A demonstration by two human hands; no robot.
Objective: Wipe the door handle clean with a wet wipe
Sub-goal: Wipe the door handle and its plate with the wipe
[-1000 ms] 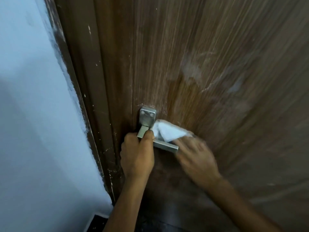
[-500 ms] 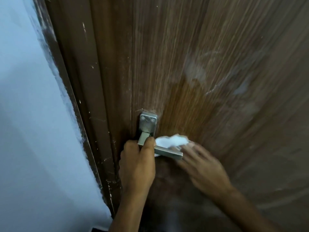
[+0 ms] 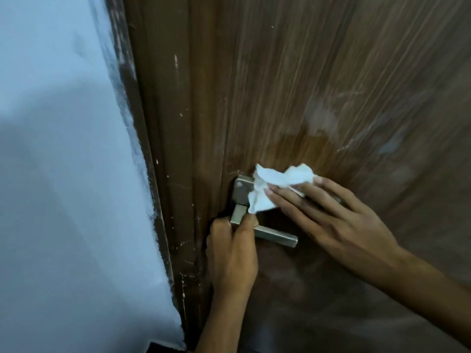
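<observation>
Upward from the lever, the right hand moved; straight spread fingers press wet wipe on the plate (left hand grips door handle, steadying it).

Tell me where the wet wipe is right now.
In the head view the wet wipe sits just right of centre, pressed by the straight fingers of the right hand against the handle's square plate, above the lever that the left hand grips.

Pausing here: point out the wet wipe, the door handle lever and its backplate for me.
wet wipe (image 3: 277,178), head view, crumpled white middle.
door handle lever (image 3: 279,236), head view, bare bar near its free end.
backplate (image 3: 240,193), head view, uncovered left part.
</observation>
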